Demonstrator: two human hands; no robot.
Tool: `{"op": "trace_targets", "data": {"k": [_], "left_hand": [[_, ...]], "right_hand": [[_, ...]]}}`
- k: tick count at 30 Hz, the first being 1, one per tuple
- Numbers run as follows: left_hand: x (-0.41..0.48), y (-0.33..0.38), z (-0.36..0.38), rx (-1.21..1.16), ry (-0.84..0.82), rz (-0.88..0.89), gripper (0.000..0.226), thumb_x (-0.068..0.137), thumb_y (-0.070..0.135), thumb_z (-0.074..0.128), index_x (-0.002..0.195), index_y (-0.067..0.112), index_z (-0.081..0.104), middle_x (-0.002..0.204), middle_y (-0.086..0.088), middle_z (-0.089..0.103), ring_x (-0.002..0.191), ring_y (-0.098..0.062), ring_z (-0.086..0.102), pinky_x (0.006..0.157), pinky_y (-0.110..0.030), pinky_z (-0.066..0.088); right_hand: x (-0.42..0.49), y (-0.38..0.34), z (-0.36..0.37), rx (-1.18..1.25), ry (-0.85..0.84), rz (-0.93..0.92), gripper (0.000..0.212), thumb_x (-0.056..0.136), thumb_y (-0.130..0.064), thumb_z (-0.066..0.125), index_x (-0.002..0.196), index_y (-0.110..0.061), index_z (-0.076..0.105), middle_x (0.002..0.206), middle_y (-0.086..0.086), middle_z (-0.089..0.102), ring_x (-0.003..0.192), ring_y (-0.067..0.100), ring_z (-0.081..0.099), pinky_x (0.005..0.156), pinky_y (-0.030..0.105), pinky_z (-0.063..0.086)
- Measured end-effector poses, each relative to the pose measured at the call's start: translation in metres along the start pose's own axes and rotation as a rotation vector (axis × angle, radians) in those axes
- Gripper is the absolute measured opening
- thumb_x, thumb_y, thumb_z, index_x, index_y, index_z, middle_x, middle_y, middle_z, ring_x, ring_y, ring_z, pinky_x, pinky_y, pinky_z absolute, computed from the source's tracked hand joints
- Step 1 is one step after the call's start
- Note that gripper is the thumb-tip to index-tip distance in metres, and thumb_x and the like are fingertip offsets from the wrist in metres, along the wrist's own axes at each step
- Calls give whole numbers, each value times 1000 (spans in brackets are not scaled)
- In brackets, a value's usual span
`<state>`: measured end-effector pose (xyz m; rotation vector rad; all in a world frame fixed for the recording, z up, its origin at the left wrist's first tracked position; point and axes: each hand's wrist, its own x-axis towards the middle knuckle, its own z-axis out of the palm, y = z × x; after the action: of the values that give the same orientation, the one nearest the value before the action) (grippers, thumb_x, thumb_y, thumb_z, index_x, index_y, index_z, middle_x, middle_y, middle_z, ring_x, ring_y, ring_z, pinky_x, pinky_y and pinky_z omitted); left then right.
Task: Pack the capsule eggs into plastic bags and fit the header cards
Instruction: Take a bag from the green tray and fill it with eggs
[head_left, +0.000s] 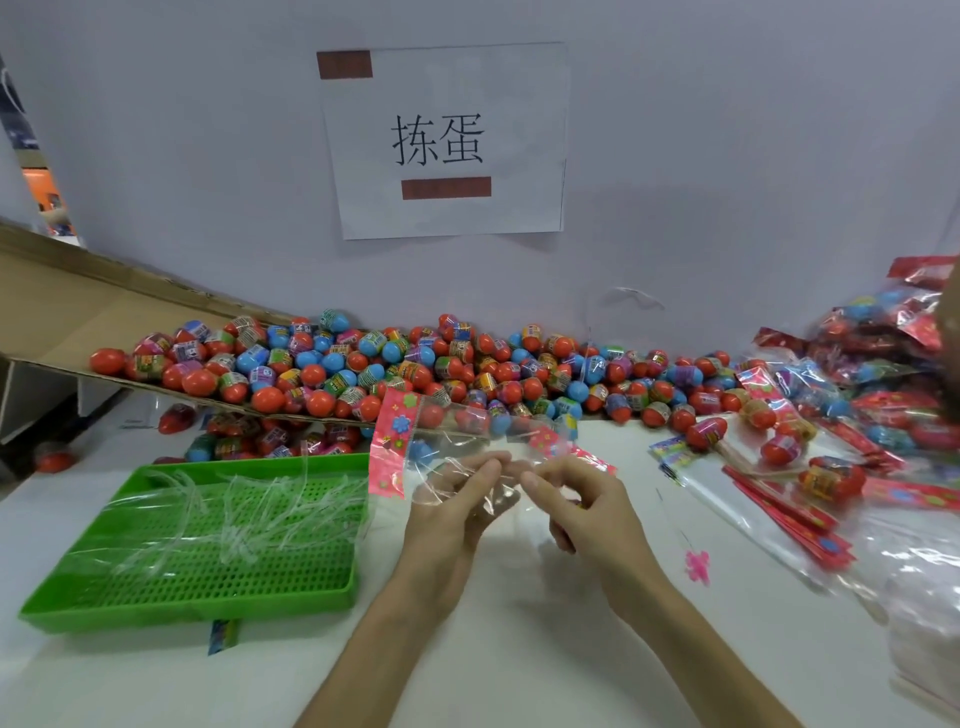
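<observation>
clear plastic bag with pink flowered edge strip (393, 447) held at frame centre, long axis 9-to-3, pink strip end at 9 o'clock. left hand (457, 499) and right hand (587, 499) both pinch its film. bag mouth hard to make out. red-and-blue capsule eggs (415, 364) heaped at 12, labels unreadable. white paper sign (447, 140) reads 拣蛋.

place: toy-packing workbench | evidence: heaped capsule eggs (415, 364); taped wall sign (447, 140); pile of finished packs (883, 358)
</observation>
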<state>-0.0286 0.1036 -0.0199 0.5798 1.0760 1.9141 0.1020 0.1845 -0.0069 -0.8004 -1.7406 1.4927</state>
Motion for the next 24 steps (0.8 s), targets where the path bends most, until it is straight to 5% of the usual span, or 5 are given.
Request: {"op": "trace_targets", "data": {"k": [5, 10, 14, 19, 24], "left_hand": [[3, 5, -3, -58, 83, -14, 34, 81, 23, 70, 108, 1, 73, 104, -18, 78, 92, -28, 78, 75, -30, 63], [3, 6, -3, -81, 101, -39, 40, 82, 25, 69, 114, 2, 70, 105, -16, 78, 92, -28, 78, 72, -29, 63], [3, 4, -4, -89, 120, -50, 33, 83, 25, 70, 110, 8, 75, 107, -16, 78, 94, -30, 78, 72, -29, 63], [1, 5, -1, -80, 95, -58, 36, 83, 28, 69, 113, 7, 73, 111, -17, 78, 95, -31, 78, 73, -29, 62], [-1, 5, 2, -72, 59, -79, 43, 82, 31, 69, 118, 7, 71, 114, -16, 77, 99, -32, 77, 75, -30, 63]], "right_hand": [[6, 0, -19, 250, 130, 31, 31, 66, -15, 50, 96, -11, 45, 63, -3, 49, 61, 14, 48, 52, 27, 48], [6, -3, -23, 89, 244, -181, 50, 84, 19, 63, 106, -24, 50, 105, 7, 59, 84, 16, 74, 78, 26, 61], [4, -6, -20, 22, 210, -323, 43, 79, -10, 85, 109, -29, 61, 103, -10, 72, 98, 13, 72, 81, 20, 59], [1, -10, -15, -123, 228, -315, 38, 69, -45, 81, 104, -45, 66, 108, -19, 62, 98, 5, 63, 75, 14, 55], [3, -4, -16, -185, 224, -340, 47, 76, -11, 88, 110, -38, 69, 109, -13, 60, 90, 10, 68, 73, 20, 60]]}}
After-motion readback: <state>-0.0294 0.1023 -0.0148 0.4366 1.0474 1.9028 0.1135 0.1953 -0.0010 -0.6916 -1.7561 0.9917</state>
